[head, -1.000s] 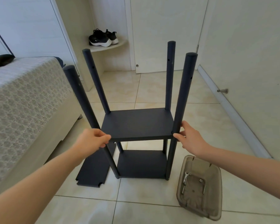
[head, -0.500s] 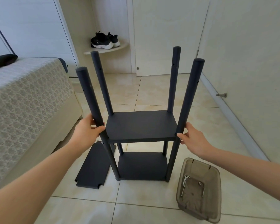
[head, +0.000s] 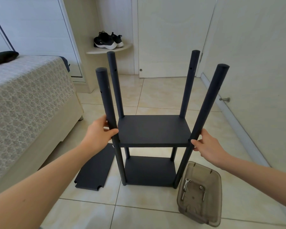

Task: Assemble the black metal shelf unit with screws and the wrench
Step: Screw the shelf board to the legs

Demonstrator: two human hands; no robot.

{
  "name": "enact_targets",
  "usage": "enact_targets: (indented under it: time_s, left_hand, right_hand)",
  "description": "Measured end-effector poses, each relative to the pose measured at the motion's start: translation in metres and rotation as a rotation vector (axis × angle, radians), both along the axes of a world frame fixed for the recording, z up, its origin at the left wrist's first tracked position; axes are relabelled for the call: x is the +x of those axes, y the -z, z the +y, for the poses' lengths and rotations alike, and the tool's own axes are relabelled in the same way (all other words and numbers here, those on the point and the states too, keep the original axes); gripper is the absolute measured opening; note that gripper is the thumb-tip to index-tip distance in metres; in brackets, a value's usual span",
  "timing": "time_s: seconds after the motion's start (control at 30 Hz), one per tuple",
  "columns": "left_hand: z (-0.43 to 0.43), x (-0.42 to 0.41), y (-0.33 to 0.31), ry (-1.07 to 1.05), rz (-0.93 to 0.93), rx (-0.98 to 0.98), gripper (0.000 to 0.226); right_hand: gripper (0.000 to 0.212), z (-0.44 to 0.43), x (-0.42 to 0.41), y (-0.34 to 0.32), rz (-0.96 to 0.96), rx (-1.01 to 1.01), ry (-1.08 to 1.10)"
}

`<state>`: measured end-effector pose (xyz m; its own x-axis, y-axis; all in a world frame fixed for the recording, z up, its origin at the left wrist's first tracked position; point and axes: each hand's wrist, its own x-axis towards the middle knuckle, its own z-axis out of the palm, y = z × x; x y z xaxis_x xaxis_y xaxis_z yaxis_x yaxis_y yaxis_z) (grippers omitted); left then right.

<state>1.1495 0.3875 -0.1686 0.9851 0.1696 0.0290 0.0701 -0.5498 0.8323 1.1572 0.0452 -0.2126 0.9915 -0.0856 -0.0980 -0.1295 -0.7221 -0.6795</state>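
The black shelf unit (head: 153, 129) stands upright on the tiled floor, with two panels fitted between its four round posts. My left hand (head: 100, 133) grips the near left post just above the upper panel. My right hand (head: 206, 146) holds the near right post at the upper panel's corner, thumb and fingers around it. A loose black panel (head: 96, 171) lies flat on the floor, left of the unit's base. A wrench (head: 185, 189) and screws lie in a smoky clear plastic bin (head: 218, 187) at the lower right.
A bed (head: 28, 103) with a patterned cover runs along the left. A closed door (head: 172, 38) and a corner shelf with black sneakers (head: 108, 40) are behind the unit. A wall with a door stop (head: 225, 99) borders the right.
The unit's posts have swung from leaning left to more upright. My left hand has moved up the near left post, from under the panel's edge to above it.
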Motion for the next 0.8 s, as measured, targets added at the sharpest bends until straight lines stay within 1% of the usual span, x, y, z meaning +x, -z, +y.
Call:
enact_targets:
  time_s: [0.07, 0.13, 0.27, 0.33, 0.43, 0.5, 0.57, 0.73, 0.8]
  left_hand:
    - [-0.002, -0.002, -0.001, 0.031, 0.010, 0.003, 0.023]
    - [-0.001, -0.004, -0.005, 0.069, 0.027, 0.028, 0.022]
    - [0.004, -0.006, -0.009, 0.116, 0.054, 0.046, 0.020]
    - [0.006, -0.007, -0.010, 0.124, 0.066, 0.047, 0.021]
    - [0.013, -0.008, -0.011, 0.120, 0.094, 0.064, 0.021]
    - [0.020, -0.009, -0.009, 0.119, 0.121, 0.083, 0.017]
    - [0.030, -0.010, -0.009, 0.140, 0.176, 0.119, 0.013]
    - [0.073, -0.012, -0.008, 0.191, 0.326, 0.212, 0.009]
    - [0.096, -0.013, 0.001, 0.176, 0.359, 0.232, 0.010]
  right_hand:
    - [0.029, -0.004, -0.003, -0.002, 0.001, -0.002, 0.008]
    - [0.023, -0.006, -0.005, -0.006, 0.008, 0.000, 0.023]
    - [0.020, -0.002, -0.006, -0.010, 0.085, 0.010, 0.073]
    - [0.021, 0.004, -0.008, -0.011, 0.158, 0.019, 0.119]
    - [0.029, 0.010, -0.013, -0.014, 0.342, 0.073, 0.136]
    - [0.035, 0.016, -0.018, -0.013, 0.465, 0.105, 0.104]
    - [0.036, 0.026, -0.022, -0.008, 0.530, 0.089, 0.056]
    - [0.022, 0.073, -0.031, 0.013, 0.563, -0.007, -0.136]
    - [0.021, 0.094, -0.030, 0.028, 0.571, -0.046, -0.211]
